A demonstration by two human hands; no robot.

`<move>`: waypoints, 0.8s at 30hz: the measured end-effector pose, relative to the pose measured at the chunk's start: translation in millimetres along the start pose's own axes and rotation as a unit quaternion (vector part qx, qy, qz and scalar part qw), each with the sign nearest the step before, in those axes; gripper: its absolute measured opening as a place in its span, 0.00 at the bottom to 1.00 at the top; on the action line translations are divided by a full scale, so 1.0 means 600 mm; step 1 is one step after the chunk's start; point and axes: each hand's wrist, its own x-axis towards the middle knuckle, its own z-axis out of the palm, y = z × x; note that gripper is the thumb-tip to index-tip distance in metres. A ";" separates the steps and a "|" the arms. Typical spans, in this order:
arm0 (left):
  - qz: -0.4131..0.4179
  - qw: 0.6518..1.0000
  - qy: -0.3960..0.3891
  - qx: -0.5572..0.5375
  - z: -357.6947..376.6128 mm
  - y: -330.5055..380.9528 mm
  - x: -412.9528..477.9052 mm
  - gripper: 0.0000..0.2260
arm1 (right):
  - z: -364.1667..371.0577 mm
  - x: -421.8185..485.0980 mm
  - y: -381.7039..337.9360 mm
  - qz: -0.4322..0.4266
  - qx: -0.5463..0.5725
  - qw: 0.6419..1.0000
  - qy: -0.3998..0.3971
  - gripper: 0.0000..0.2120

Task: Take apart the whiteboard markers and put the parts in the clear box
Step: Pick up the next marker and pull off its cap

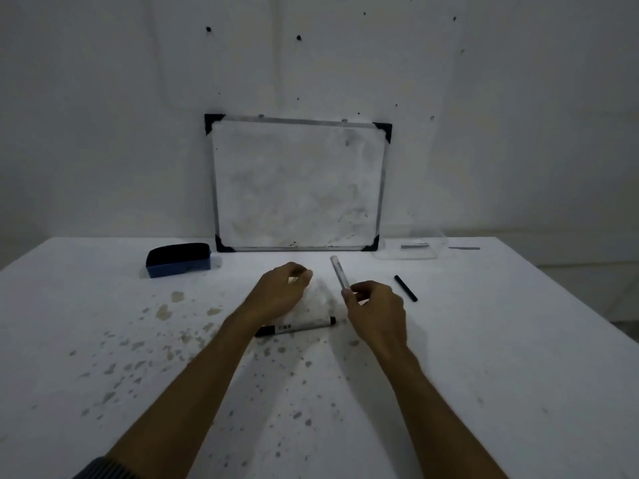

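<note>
My right hand (377, 311) pinches the near end of a pale, see-through marker barrel (339, 272) that points away and up-left. My left hand (281, 292) hovers just left of it with fingertips pinched together; whether a small part sits between them I cannot tell. A whole marker with a white label (297, 327) lies on the table between my wrists, partly under the left one. A thin black rod-like marker part (406, 288) lies to the right of my right hand. The clear box (411, 244) stands at the back right with a grey part inside.
A small whiteboard (297, 184) leans on the wall at the table's back edge. A dark blue eraser (179, 260) sits at the back left. Another grey piece (465, 248) lies right of the box. The white table (138, 357) is speckled with stains.
</note>
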 end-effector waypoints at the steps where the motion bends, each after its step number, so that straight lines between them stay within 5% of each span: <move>1: -0.004 0.999 -0.006 0.032 0.003 -0.012 0.006 0.20 | 0.002 0.013 0.005 0.009 -0.034 0.999 0.011 0.12; 12: 0.088 0.987 -0.013 0.135 -0.005 -0.101 0.034 0.19 | 0.051 0.127 0.000 0.042 -0.161 0.986 0.024 0.14; 24: 0.060 0.998 -0.027 0.007 -0.018 -0.093 0.020 0.12 | 0.044 0.027 0.022 -0.006 0.002 0.998 0.063 0.16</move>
